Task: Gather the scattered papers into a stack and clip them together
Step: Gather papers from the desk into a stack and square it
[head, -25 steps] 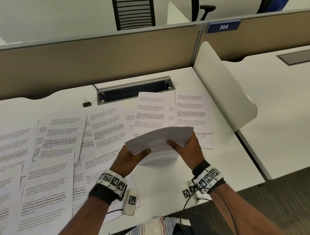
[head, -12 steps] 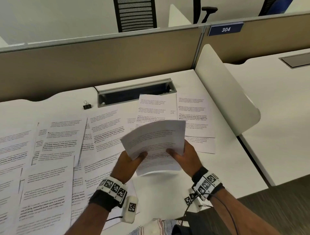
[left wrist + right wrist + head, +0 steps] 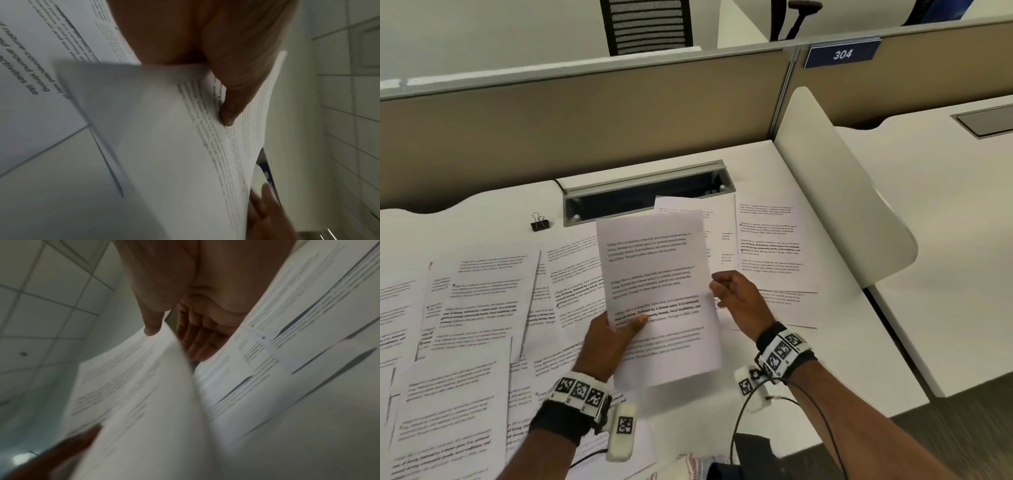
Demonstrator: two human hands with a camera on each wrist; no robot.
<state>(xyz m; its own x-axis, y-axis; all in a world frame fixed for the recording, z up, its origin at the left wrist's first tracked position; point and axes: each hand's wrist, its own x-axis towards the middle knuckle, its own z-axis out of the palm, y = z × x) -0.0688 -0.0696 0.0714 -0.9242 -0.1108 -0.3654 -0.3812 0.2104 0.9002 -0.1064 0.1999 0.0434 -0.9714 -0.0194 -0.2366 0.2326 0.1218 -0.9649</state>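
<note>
White counter is covered in loose printed sheets. Held above it: a paper stack, left hand fingers gripping its lower-left edge, right hand pinching the right edge. Black binder clip sits at the back, untouched.

White desk, beige partition, mesh chair

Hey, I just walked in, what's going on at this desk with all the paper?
A person is collecting printed sheets into a stack. The left hand holds the gathered stack above the desk, thumb on top near its lower left edge. The right hand is at the stack's right edge; its grip looks light, thumb on the edge. Many loose sheets lie scattered to the left and behind. The black binder clip sits untouched near the cable slot, so nothing is clipped yet.
</note>
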